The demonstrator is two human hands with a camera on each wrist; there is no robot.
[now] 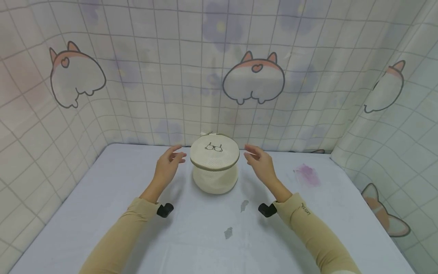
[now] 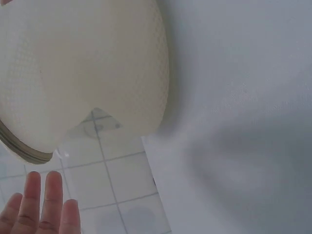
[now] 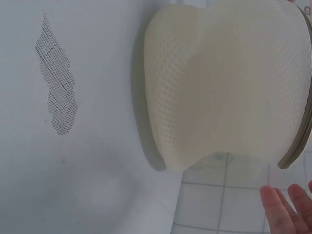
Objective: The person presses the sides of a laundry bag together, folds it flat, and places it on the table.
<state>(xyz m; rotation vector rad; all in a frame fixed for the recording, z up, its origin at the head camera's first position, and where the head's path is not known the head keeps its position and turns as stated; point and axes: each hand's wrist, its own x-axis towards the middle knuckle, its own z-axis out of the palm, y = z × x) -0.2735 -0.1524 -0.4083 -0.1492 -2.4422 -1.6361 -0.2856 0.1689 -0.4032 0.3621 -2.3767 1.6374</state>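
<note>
A cream mesh laundry bag (image 1: pixel 215 179) stands upright at the back of the table, its round lid edged by a brown zip and printed with a pair of glasses. To its left is my left hand (image 1: pixel 167 165), fingers relaxed and a small gap away from it. My right hand (image 1: pixel 261 163) hovers on the other side, also apart from the bag and holding nothing. Both wrist views show the bag's sagging mesh wall (image 2: pixel 97 58) close up, with the left fingers (image 2: pixel 52 195) near the zip edge (image 3: pixel 295 146). What the bag contains is hidden.
A white cloth covers the table (image 1: pixel 191 236), with grey patches (image 1: pixel 228 233) in front of the bag and a pink stain (image 1: pixel 308 175) at right. Checked curtains (image 1: pixel 154 76) with cartoon dogs enclose the back and sides. Black wrist cameras (image 1: pixel 165 210) sit under both cuffs.
</note>
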